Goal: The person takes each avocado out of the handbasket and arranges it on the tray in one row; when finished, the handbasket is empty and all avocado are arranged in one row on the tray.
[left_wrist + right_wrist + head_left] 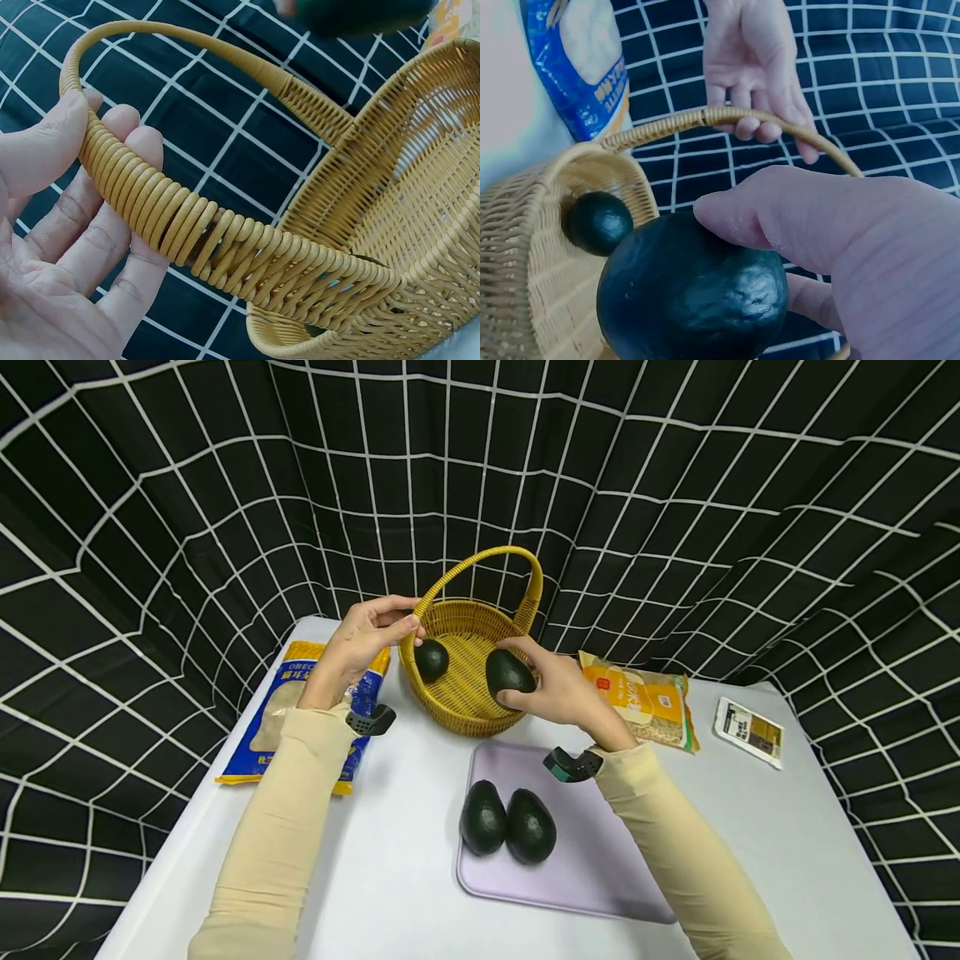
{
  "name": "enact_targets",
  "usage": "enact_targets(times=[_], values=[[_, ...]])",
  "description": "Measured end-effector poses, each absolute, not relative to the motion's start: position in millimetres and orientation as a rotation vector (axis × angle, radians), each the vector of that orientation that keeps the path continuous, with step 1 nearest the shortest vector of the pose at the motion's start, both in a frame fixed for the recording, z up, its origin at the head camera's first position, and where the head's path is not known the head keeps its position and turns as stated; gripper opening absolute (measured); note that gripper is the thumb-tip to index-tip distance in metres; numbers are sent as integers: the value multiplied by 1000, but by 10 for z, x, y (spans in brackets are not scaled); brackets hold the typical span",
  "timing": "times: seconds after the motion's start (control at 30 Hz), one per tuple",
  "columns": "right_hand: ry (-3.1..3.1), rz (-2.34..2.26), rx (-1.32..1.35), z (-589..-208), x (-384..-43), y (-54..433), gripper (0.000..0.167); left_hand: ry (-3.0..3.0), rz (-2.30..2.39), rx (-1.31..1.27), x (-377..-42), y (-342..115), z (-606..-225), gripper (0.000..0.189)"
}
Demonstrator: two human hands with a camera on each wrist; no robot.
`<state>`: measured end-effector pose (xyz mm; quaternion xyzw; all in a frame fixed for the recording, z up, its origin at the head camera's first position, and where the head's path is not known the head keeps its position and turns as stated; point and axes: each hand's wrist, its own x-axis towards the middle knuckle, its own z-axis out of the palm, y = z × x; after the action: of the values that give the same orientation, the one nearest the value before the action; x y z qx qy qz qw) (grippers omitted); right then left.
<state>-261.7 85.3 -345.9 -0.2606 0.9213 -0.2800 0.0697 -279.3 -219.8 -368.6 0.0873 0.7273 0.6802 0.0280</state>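
My left hand (365, 637) holds the handle (142, 187) of a yellow wicker basket (457, 724), thumb on one side and fingertips curled round the other. In my right hand (553, 687) is a dark green avocado (510, 674), gripped between thumb and fingers over the basket's right part. Another avocado (600, 223) lies inside the basket, against its left wall in the head view. Two more avocados, a left one (483, 817) and a right one (531, 827), lie side by side on a pale purple tray (600, 877) in front of the basket.
A blue and yellow food bag (262, 727) lies left of the basket, partly behind my left forearm. To the right are an orange packet (637, 697) and a small white packet (750, 732). Black gridded cloth (480, 468) surrounds the white table (405, 877).
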Motion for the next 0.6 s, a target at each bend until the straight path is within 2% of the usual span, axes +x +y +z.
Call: enact_targets(times=[0.6], values=[[2774,-981,-511,-3854,-1980,1569,66,2215,2146,260,-2796,-2171,-3698,39]])
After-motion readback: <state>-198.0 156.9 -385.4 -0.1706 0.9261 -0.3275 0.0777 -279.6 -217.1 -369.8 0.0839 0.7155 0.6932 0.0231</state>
